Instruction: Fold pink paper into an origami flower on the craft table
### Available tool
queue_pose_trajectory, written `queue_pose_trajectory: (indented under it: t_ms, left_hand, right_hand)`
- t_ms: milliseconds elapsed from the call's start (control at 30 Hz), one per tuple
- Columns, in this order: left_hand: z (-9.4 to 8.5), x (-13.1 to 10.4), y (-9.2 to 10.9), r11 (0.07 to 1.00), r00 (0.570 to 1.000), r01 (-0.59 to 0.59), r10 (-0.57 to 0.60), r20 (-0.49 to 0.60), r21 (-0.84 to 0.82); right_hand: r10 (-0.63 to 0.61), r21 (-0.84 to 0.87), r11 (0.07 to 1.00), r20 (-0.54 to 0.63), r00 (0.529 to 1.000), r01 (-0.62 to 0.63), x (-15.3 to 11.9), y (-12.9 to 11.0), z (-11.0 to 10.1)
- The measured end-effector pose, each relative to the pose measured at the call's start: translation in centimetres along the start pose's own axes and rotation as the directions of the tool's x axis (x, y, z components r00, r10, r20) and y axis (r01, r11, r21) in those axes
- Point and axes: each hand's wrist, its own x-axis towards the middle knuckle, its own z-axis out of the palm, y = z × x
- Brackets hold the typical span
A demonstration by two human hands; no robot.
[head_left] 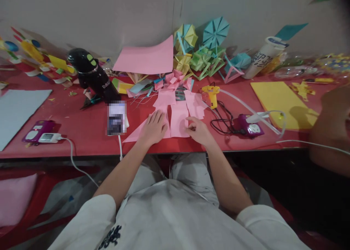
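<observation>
My left hand (155,129) lies flat with its fingers stretched out over a pink paper piece that tapers to a point (133,135) on the left. To its right is a rectangular pink paper sheet (178,115). My right hand (199,130) has its fingers curled at that sheet's right edge, thumb and forefinger closed on the paper. Beyond the hands lie smaller pink paper pieces (164,97) and a heap of folded pink paper shapes (174,79). A yellow glue gun (212,94) rests to the right of them.
A black bottle (94,77) and a phone (117,118) are to the left. Purple power sockets (250,126) and cables sit to the right, near yellow sheets (284,108). Folded paper models (203,58) line the wall. Another person's arm (329,129) is at far right.
</observation>
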Motion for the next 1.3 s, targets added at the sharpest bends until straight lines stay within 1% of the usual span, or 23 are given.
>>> queue_pose_trajectory:
  t_ms: [100, 200, 367, 467, 667, 900, 1133, 1233, 1300]
  left_hand:
    - [0.0, 0.0, 0.0, 1.000, 1.000, 0.002, -0.002, -0.001, 0.001]
    - [0.0, 0.0, 0.0, 1.000, 1.000, -0.004, 0.004, 0.000, 0.000]
    - [-0.1, 0.0, 0.1, 1.000, 1.000, -0.002, 0.002, 0.001, -0.001]
    - [-0.2, 0.0, 0.2, 1.000, 1.000, 0.002, -0.002, 0.003, -0.001]
    - [0.0, 0.0, 0.1, 1.000, 1.000, 0.005, -0.005, -0.007, 0.007]
    - [0.0, 0.0, 0.0, 1.000, 1.000, -0.002, 0.002, -0.019, 0.009]
    - [-0.2, -0.1, 0.2, 1.000, 1.000, 0.005, -0.005, -0.013, -0.020]
    - [-0.1, 0.0, 0.1, 0.999, 1.000, 0.001, -0.002, -0.017, -0.044]
    - [-0.1, 0.0, -0.1, 0.998, 1.000, -0.001, 0.000, -0.022, -0.060]
  right_hand:
    - [0.009, 0.024, 1.000, -0.014, 1.000, -0.009, -0.2, -0.1, -0.1]
    - [0.062, 0.061, 0.996, -0.020, 0.998, -0.061, -0.5, -0.4, -0.3]
    - [0.113, 0.165, 0.979, 0.054, 0.992, -0.120, -0.8, -0.4, -0.5]
    - [0.099, 0.187, 0.976, 0.070, 0.993, -0.111, -0.8, -0.2, -0.5]
    - [0.072, 0.159, 0.984, 0.069, 0.995, -0.082, -0.8, 0.1, -0.5]
    - [0.086, 0.180, 0.979, 0.068, 0.994, -0.097, -0.9, -0.1, -0.6]
    - [0.065, 0.133, 0.989, 0.056, 0.996, -0.072, -0.9, 0.1, -0.8]
    - [0.031, 0.117, 0.993, 0.040, 0.999, -0.035, -1.0, 0.3, -1.1]
    - [-0.025, 0.106, 0.994, 0.021, 0.999, 0.022, -0.9, 0.4, -1.3]
